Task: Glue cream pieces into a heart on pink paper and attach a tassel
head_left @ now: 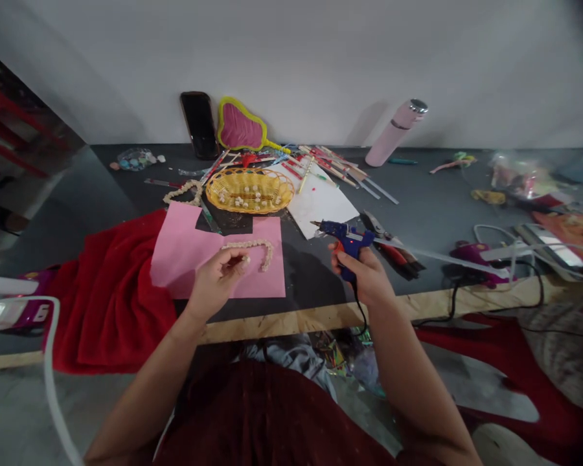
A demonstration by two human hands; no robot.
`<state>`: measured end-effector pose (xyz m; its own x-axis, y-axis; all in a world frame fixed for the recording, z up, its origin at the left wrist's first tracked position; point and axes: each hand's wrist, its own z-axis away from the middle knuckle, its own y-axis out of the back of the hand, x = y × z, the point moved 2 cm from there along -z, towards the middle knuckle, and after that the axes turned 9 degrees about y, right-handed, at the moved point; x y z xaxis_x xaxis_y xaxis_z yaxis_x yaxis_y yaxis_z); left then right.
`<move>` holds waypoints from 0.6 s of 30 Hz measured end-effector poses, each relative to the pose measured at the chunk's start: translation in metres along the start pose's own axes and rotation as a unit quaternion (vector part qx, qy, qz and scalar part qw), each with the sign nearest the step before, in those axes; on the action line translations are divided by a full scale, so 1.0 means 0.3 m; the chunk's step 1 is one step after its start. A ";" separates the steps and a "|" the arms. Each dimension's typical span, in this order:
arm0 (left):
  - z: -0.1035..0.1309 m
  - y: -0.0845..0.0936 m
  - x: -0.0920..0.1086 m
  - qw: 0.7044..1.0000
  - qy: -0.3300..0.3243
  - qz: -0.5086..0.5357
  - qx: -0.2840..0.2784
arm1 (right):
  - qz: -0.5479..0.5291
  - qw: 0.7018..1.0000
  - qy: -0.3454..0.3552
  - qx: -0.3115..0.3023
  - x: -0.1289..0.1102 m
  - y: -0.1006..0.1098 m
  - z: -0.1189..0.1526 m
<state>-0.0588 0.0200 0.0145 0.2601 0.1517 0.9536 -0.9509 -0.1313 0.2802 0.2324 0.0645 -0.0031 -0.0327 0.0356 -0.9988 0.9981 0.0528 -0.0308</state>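
My right hand is wrapped round the handle of a blue hot glue gun, its nozzle pointing left. A clear glue stick juts from the gun's back. Over the pink paper, my left hand pinches a small whitish piece between thumb and fingers. Just beyond those fingers, a curved strip of cream pieces lies on the paper, partly hidden by the hand. Similar loose pieces sit in the yellow woven basket behind it. Another cream loop rests left of the basket.
A red cloth covers the table's left front. Pliers lie right of the glue gun. White paper and glue sticks are behind. A phone, yellow-rimmed fan shape and pink bottle stand near the wall. Cables run right.
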 end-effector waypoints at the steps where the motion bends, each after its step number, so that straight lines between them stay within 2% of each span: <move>1: -0.005 0.012 0.009 1.000 0.001 0.010 0.015 | -0.004 1.000 0.003 -0.008 0.007 -0.002 0.012; 4: -0.019 0.060 0.007 0.998 -0.005 0.031 0.059 | -0.014 0.999 -0.006 -0.031 0.022 -0.007 0.049; 7: -0.024 0.065 -0.035 0.998 0.007 0.042 0.048 | -0.007 0.999 0.000 -0.035 0.025 -0.018 0.084; 10: -0.017 0.000 -0.067 0.999 0.030 0.035 -0.015 | -0.001 0.999 0.009 -0.043 0.025 -0.037 0.118; 12: -0.010 -0.060 -0.062 0.998 0.029 0.028 -0.054 | 0.010 0.998 0.008 -0.068 0.025 -0.048 0.141; 15: -0.005 -0.125 -0.032 0.995 0.042 0.050 -0.072 | 0.034 0.993 0.013 -0.114 0.019 -0.055 0.168; 18: -0.006 -0.152 -0.011 0.993 0.055 0.068 -0.079 | 0.053 0.986 0.033 -0.154 0.001 -0.055 0.180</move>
<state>-0.0167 0.0272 -0.0017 0.1167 0.2504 0.9611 -0.9926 -0.0037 0.1214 0.2189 0.0096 -0.0048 0.0568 0.1214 -0.9910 0.9336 0.3452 0.0958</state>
